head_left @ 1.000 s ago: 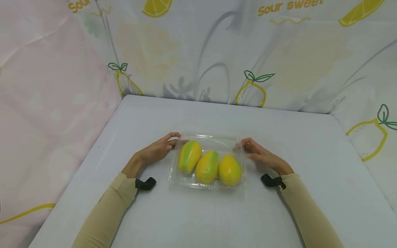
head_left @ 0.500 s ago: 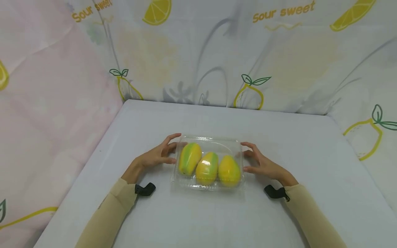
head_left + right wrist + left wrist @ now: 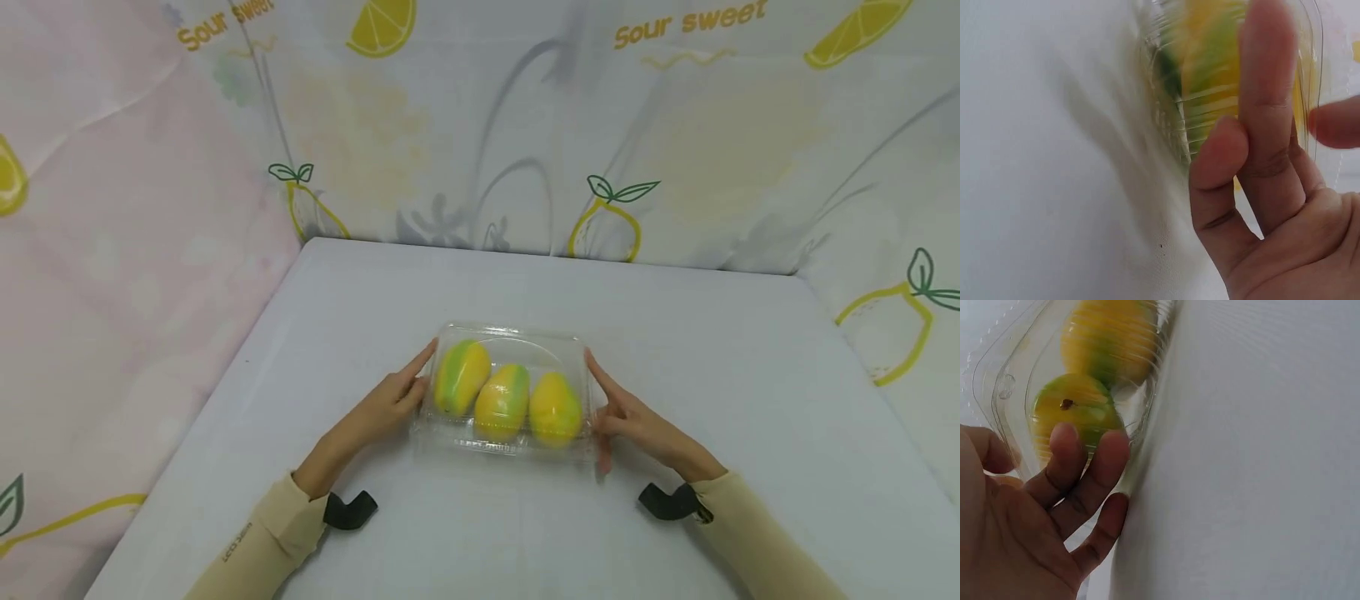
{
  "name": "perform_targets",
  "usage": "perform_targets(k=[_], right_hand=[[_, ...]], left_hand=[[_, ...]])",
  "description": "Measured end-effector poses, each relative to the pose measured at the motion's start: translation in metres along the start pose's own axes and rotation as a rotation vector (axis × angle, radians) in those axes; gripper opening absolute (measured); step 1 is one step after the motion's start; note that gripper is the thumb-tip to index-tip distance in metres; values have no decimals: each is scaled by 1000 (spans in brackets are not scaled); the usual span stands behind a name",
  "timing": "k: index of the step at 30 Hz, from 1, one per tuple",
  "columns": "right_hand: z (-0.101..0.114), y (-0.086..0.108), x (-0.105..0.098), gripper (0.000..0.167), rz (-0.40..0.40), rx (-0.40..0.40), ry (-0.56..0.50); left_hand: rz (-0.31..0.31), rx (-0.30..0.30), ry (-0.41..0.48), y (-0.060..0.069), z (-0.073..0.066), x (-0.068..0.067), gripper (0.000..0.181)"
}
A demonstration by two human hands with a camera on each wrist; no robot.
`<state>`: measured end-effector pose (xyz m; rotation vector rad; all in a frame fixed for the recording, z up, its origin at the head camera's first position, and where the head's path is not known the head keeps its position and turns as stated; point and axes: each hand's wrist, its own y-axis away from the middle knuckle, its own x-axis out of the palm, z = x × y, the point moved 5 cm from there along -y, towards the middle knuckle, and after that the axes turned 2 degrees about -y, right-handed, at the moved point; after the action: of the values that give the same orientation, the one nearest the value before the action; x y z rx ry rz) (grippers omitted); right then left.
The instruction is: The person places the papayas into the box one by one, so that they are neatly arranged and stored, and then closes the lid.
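Observation:
A clear plastic clamshell box (image 3: 517, 336) lies on the white table in the head view, its lid down. Through it show a left mango-like fruit (image 3: 462, 377), a middle one (image 3: 502, 403) and a right one (image 3: 555, 410), all yellow with green. My left hand (image 3: 385, 406) rests against the box's left side, index finger extended along it. Bent fingertips (image 3: 1113, 447) and the thumb lie by the box wall in the left wrist view. At the right side is my right hand (image 3: 637, 425), index finger stretched along the edge, other fingers (image 3: 1266, 94) loosely spread beside the wall.
The white table (image 3: 480, 533) extends around the box on all sides. A lemon-printed cloth (image 3: 465, 125) stands behind it, and a pinkish cloth (image 3: 135, 292) hangs at the left. Black wrist mounts (image 3: 350, 510) sit beside the sleeves.
Both hands have slid toward the near part of the box's sides, their index fingers straightening along the edges. The right hand's lower fingers now point toward the near corner. The box has barely moved.

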<state>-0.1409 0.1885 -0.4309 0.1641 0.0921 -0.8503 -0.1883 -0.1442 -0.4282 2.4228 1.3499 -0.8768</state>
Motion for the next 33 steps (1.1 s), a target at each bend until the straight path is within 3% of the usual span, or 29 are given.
perform_targets(k=[4, 7, 11, 19, 25, 33], right_hand=[[1, 4, 4, 79, -68, -5, -51], [1, 5, 9, 78, -62, 12, -43], [0, 7, 14, 85, 15, 17, -61], [2, 9, 14, 101, 192, -5, -162], [4, 8, 16, 108, 194, 9, -181], [9, 8, 25, 112, 128, -15, -225]], left_hand=[[108, -70, 76, 3, 4, 5, 66], [184, -59, 182, 6, 6, 6, 79], [300, -41, 302, 8, 6, 7, 92], [457, 10, 419, 10, 5, 6, 99], [486, -72, 400, 9, 2, 10, 118], [496, -81, 509, 12, 2, 11, 122]])
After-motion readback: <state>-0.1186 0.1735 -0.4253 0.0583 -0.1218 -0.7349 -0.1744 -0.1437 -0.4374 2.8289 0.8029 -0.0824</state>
